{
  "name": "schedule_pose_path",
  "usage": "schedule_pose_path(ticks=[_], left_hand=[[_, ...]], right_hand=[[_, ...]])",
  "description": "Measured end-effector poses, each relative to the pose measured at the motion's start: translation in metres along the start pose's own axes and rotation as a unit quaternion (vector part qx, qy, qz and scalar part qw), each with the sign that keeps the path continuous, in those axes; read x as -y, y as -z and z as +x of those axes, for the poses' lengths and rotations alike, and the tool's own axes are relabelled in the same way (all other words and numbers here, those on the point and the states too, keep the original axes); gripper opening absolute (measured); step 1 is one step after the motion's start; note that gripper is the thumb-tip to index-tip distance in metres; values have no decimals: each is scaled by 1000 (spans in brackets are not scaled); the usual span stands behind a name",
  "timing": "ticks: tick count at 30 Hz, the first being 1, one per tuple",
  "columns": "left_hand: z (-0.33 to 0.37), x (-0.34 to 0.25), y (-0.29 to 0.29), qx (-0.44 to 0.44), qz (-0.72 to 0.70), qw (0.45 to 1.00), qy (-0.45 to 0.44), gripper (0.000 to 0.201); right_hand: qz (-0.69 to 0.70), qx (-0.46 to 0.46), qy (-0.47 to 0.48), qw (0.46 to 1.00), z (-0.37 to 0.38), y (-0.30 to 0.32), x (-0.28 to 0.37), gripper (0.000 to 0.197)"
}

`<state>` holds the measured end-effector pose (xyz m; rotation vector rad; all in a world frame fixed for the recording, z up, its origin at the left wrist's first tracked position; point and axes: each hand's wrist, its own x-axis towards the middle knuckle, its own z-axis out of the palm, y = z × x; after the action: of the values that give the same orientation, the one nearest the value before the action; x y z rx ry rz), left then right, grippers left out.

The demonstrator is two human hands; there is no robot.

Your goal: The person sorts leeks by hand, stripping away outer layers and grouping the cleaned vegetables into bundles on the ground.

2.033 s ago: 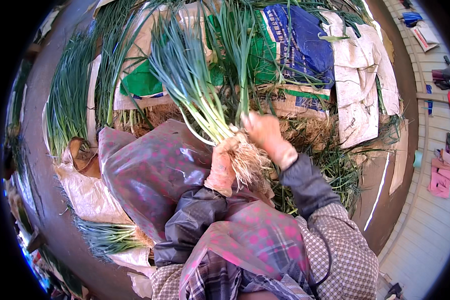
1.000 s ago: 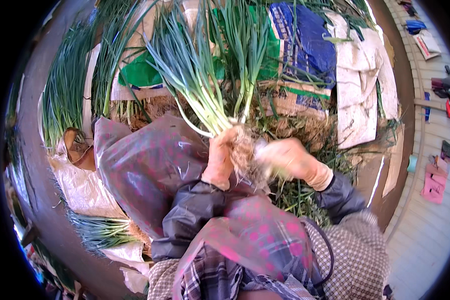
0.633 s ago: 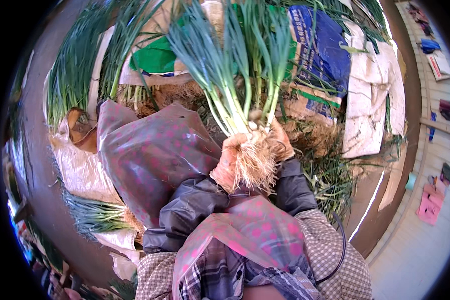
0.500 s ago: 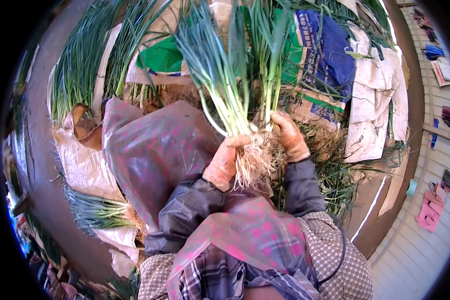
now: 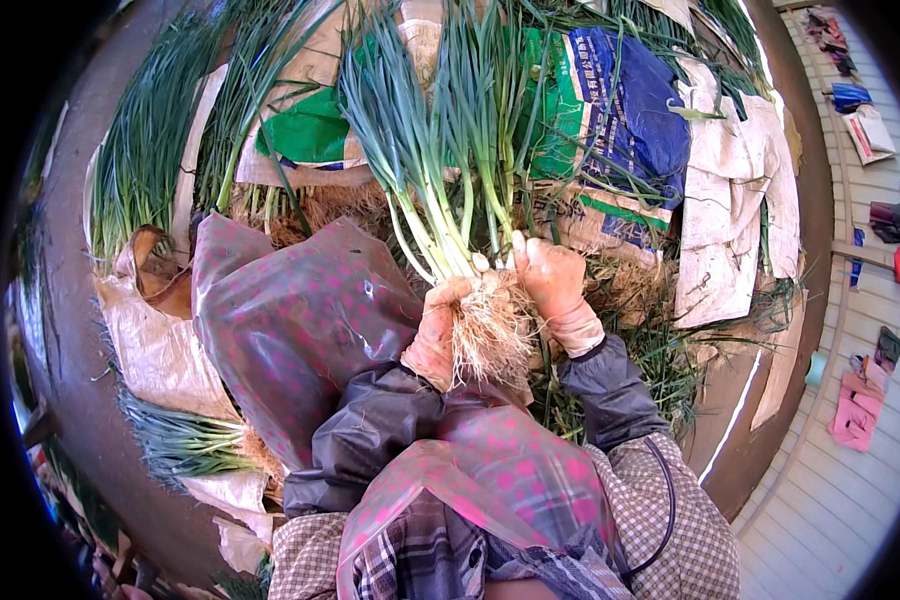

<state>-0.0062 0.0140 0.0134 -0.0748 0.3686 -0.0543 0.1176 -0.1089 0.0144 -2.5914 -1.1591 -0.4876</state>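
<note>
A bunch of green onions [image 5: 448,215] stands upright in front of me, its pale stems and tangled roots low and its long green leaves pointing away. My left hand [image 5: 433,335], in a stained pinkish glove, is closed around the base of the stems from the left. On the right side, my right hand [image 5: 552,280], gloved the same way, has its fingers curled on stems at the bunch's edge. The roots [image 5: 492,325] hang between both hands. Its fingertips are partly hidden, but stems run up from its grip.
Piles of green onions lie at the far left [image 5: 145,150] and by my left side [image 5: 195,440]. Pink-dotted plastic [image 5: 305,310] covers my legs. Beyond are a blue and green sack [image 5: 630,120] and white cloth [image 5: 730,200]. Loose leaves [image 5: 660,370] litter the right, near a pale slatted surface [image 5: 800,500].
My right hand has come in toward the left, and its stems now press against the left hand's bunch. The gap between the two groups of leaves has narrowed.
</note>
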Motion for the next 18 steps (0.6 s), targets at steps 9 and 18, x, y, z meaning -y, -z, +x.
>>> schedule_pose_path(ticks=[9, 18], left_hand=[[15, 5, 31, -141, 64, 988, 11, 23], [9, 7, 12, -115, 100, 988, -37, 26]], right_hand=[[38, 308, -56, 949, 39, 20, -20, 38], [14, 239, -66, 969, 71, -66, -15, 32]])
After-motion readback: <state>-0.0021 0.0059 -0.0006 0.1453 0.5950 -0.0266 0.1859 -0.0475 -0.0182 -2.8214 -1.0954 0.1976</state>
